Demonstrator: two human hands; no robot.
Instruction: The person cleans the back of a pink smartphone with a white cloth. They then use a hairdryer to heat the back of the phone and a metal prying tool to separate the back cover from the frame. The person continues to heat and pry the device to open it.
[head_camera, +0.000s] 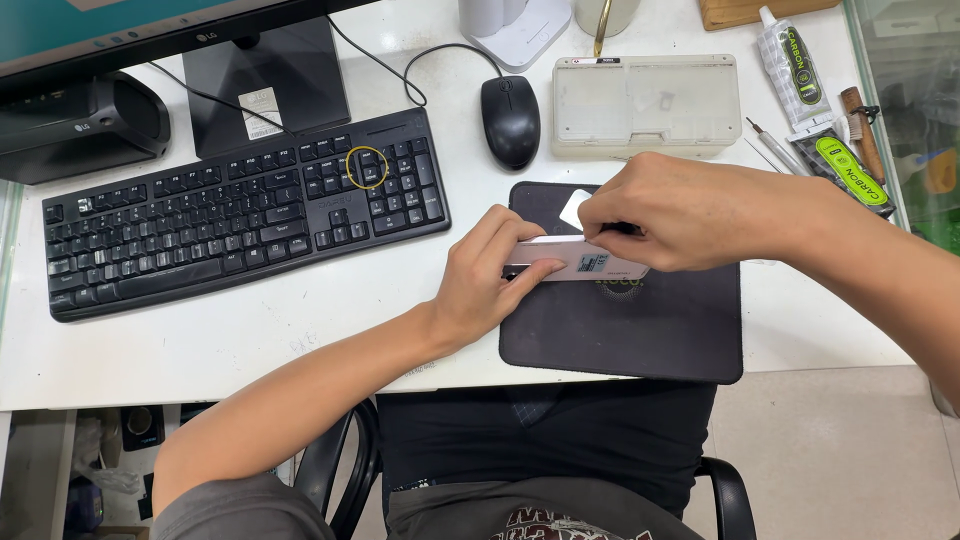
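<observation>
**Phone held edge-up between both hands**

The left hand (480, 275) grips the left end of one phone (578, 262), fingers closed around it. The phone stands on its long edge over one dark mat (620, 330), long axis running left to right between the hands. The right hand (690, 210) pinches closed along its top edge (what the fingertips hold there is hidden). Both hands touch it. Beyond the fingers: one white card (575, 208), one mouse (510, 120), one keyboard (240, 210), one pale case (645, 105), two glue tubes (790, 65).
</observation>
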